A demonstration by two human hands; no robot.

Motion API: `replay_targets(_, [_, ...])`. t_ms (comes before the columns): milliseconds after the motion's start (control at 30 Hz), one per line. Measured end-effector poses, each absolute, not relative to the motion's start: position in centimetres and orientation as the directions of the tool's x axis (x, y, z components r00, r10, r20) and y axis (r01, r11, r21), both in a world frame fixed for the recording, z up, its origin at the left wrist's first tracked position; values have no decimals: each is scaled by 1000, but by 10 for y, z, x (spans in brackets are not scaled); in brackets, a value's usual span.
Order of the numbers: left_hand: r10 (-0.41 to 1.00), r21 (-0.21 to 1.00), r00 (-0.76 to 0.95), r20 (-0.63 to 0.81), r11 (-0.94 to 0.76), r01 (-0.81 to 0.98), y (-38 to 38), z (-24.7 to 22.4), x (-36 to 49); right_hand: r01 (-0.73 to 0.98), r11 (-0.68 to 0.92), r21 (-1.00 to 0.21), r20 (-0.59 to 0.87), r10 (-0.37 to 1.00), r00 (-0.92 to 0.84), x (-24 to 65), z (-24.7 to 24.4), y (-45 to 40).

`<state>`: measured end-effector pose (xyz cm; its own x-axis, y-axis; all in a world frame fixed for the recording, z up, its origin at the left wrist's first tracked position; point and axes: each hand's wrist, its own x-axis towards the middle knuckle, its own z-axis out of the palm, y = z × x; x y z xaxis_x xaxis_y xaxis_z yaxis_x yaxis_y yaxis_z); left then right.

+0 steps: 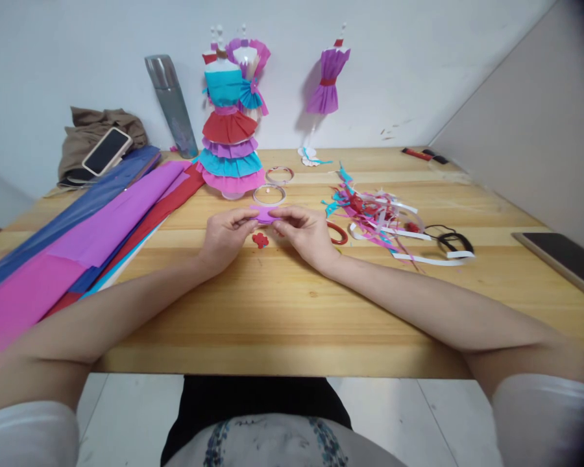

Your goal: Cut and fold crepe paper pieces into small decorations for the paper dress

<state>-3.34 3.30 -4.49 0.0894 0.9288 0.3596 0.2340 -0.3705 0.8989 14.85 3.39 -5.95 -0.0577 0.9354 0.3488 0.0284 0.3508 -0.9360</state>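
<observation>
Between my two hands, just above the middle of the table, is a small folded piece of purple crepe paper. My left hand pinches its left end between thumb and fingers. The right end is pinched by my right hand in the same way. A small red paper flower lies on the wood just below the paper. Beyond my fingers are a tape roll and a second ring-shaped roll. A red ring rests beside my right hand, partly hidden by it.
Crepe paper sheets lie along the left, near a phone and a steel flask. Dress forms in paper dresses stand at the back, one purple. Paper scraps, black scissors and a tablet lie right.
</observation>
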Motion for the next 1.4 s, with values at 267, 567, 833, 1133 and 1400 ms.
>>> replay_targets(267, [894, 841, 108, 435, -447, 306, 31, -47, -34, 119, 403, -907, 399, 915, -52, 151, -60, 36])
replay_targets(567, [945, 934, 76, 318, -327, 145, 29, -44, -30, 81, 353, -932, 349, 935, -55, 149, -58, 37])
replay_targets(833, [972, 973, 70, 223, -227, 44, 32, -46, -31, 64, 356, -932, 350, 933, -79, 149, -56, 35])
replay_targets(1133, [978, 979, 70, 199, -202, 34, 34, -46, -31, 66, 395, -916, 389, 917, -84, 150, -57, 35])
replay_targets(1400, [970, 965, 54, 237, -241, 99, 35, -47, -32, 79, 409, -909, 403, 912, -78, 149, -59, 35])
